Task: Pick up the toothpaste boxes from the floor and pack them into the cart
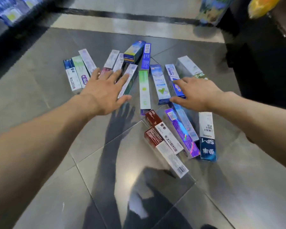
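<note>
1. Left hand (104,90) reaches forward, fingers spread wide and holding nothing, above a white-and-green toothpaste box (128,80) lying on the grey tiled floor (40,90), long axis running away from the person
2. A green-and-white box (144,90) lies between the hands, also pointing away
3. Right hand (195,93), fingers loosely parted and holding nothing, hovers over a blue box (177,87); it looks the nearer grasp
4. Red-and-white boxes (163,138) lie nearer the person; no cart is visible
</note>
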